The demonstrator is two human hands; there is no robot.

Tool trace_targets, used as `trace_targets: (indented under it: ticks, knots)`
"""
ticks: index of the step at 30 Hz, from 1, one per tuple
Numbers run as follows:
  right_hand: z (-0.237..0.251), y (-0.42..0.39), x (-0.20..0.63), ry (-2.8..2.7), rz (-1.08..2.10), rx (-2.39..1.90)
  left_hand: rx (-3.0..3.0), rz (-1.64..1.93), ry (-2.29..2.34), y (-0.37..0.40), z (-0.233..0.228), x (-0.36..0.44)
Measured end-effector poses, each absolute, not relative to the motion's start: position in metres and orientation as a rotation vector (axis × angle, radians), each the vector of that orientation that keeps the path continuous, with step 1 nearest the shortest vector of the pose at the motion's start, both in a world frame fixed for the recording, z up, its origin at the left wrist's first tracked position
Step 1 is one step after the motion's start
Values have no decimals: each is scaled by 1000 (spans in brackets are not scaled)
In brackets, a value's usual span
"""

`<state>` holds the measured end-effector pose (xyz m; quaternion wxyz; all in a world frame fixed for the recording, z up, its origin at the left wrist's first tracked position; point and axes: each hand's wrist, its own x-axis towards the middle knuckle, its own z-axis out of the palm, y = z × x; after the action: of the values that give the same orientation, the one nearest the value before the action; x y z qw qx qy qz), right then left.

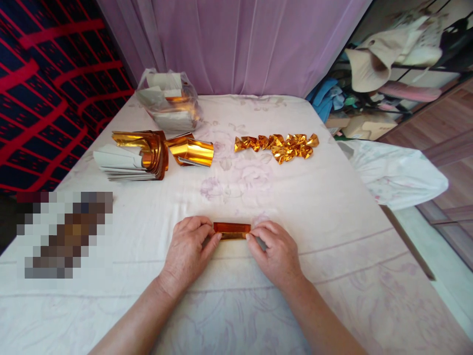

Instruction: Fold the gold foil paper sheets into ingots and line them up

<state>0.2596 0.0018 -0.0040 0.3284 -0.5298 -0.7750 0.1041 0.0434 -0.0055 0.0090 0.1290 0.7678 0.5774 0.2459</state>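
Observation:
A narrow folded strip of gold foil paper lies on the white flowered sheet near me. My left hand pinches its left end and my right hand pinches its right end, both resting on the sheet. Farther away, a stack of gold foil sheets with white backs sits at the left, with a curled gold sheet beside it. A pile of several folded gold pieces lies at the far right of the middle.
A clear plastic bag with more paper stands at the back left before a purple curtain. A red and black patterned cloth hangs at the left. The bed's right edge drops toward a floor with a white cloth and a cluttered rack.

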Motion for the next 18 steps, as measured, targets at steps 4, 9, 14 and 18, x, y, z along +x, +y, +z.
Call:
trace_targets:
  ticks: [4, 9, 14, 18]
  knots:
    - [-5, 2, 258, -2023, 252, -1421, 2258, 723, 1710, -5, 9, 45]
    - [-5, 2, 256, -2048, 173, -1462, 2288, 696, 1735, -5, 9, 47]
    - [-5, 2, 255, -2060, 138, -1486, 2290, 665, 1768, -5, 9, 48]
    - [-6, 1, 255, -2062, 133, -1502, 2284, 673, 1781, -5, 8, 48]
